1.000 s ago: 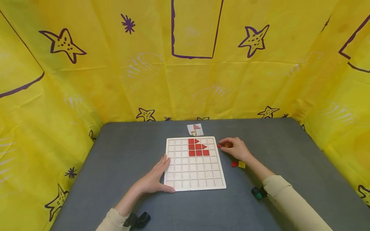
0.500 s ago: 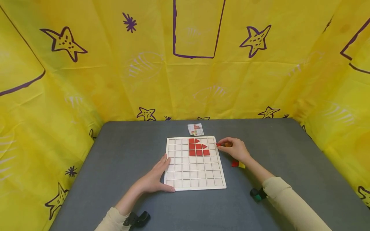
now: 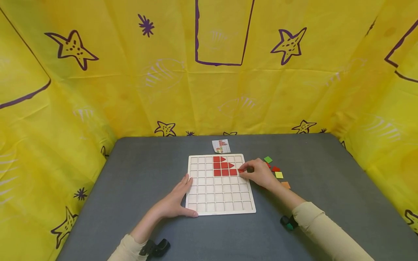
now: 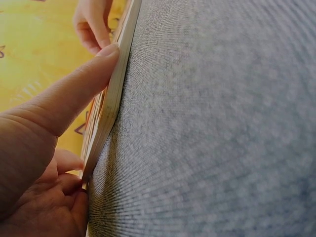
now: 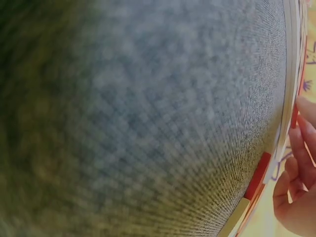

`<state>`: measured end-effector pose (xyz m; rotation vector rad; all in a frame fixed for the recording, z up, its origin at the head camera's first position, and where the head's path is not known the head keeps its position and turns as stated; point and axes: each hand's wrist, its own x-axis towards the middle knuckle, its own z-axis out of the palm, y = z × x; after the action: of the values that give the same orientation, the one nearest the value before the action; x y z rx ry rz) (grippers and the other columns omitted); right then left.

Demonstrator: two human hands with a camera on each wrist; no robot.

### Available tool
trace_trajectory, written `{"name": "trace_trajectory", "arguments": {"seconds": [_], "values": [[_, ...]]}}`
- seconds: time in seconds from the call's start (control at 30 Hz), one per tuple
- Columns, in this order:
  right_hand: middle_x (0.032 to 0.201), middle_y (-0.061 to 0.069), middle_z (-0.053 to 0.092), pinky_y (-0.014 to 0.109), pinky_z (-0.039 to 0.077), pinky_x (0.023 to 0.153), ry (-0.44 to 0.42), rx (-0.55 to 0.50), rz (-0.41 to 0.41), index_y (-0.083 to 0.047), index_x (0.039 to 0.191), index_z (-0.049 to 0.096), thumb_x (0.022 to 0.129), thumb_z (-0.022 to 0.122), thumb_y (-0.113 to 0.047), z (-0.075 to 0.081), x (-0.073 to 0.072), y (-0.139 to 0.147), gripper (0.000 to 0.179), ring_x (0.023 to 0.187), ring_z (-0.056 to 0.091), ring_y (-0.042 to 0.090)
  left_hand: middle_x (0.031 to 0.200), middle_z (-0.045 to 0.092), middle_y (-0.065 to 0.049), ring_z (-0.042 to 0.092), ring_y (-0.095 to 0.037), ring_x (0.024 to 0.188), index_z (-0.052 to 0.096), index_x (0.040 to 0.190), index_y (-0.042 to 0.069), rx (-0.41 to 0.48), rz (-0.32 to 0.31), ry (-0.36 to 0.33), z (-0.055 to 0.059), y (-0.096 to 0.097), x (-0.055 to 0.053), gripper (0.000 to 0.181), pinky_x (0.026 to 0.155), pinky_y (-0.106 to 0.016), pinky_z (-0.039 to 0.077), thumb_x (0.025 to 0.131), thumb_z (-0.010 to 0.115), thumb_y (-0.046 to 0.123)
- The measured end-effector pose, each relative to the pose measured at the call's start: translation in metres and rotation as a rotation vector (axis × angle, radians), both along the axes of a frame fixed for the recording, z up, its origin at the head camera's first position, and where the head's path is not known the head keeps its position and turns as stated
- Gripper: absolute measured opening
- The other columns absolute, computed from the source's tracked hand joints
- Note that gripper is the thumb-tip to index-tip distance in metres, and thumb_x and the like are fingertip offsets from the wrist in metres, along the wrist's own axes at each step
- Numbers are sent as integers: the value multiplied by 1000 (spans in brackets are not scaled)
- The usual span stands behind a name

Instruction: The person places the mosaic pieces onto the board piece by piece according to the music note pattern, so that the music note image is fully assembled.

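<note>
A pale gridded board [image 3: 225, 213] lies on the dark grey table, with rows of red square tiles [image 3: 225, 172] and two red pointed tiles in its upper part. My left hand [image 3: 176, 201] spans the board's near left corner, fingertips along the left side and thumb against the front edge. Over the right side of the board, my right hand [image 3: 260, 173] pinches a small red tile [image 3: 240, 170] between thumb and fingertips, at the end of the third row. Fingers partly cover that tile; its edge shows in the right wrist view.
Right of the board, partly behind the right hand, lie loose tiles: green [image 3: 268, 159], red [image 3: 276, 169], yellow [image 3: 279, 175] and orange [image 3: 285, 185]. A small printed pattern card [image 3: 221, 146] sits beyond the board's far edge. Yellow patterned cloth [image 3: 209, 101] encloses the table's back and sides.
My right hand has moved left and nearer, carrying the red tile from beside the board onto its right side, uncovering loose tiles behind it. The left hand stays put.
</note>
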<state>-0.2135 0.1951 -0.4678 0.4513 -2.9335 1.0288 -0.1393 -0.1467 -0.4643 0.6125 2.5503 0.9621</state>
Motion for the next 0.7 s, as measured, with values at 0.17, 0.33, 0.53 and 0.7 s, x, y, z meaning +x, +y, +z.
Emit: {"name": "trace_trajectory", "arguments": {"seconds": [0.17, 0.33, 0.53, 0.7], "values": [[84, -8, 65, 31, 37, 73, -10, -1, 15, -22, 93, 76, 79, 78, -26, -1, 1, -1, 15, 83, 46, 16, 159, 0, -18, 3, -36, 147, 16, 151, 0, 2, 4, -3, -1, 0, 0, 118, 113, -56, 16, 66, 84, 45], [84, -5, 65, 32, 37, 73, 20, -13, 24, -20, 93, 76, 79, 77, -23, 0, 3, -2, 14, 83, 47, 17, 159, 0, -18, 3, -36, 147, 16, 151, 1, 3, 5, -2, -1, 0, -1, 118, 113, -56, 16, 66, 84, 46], [88, -5, 65, 32, 38, 74, 4, -19, 3, -22, 93, 76, 80, 76, -25, -1, 2, 0, 13, 85, 48, 17, 159, 0, -18, 3, -36, 147, 16, 151, 0, -1, 1, 3, -1, 0, -1, 118, 113, -56, 16, 65, 84, 46], [92, -3, 68, 31, 40, 71, -69, -119, -92, -22, 96, 75, 83, 74, -29, 7, -1, 7, 15, 85, 49, 18, 159, 0, -18, 3, -36, 147, 16, 150, 0, 0, 1, 3, -1, 0, 0, 118, 113, -56, 16, 66, 84, 46]]}}
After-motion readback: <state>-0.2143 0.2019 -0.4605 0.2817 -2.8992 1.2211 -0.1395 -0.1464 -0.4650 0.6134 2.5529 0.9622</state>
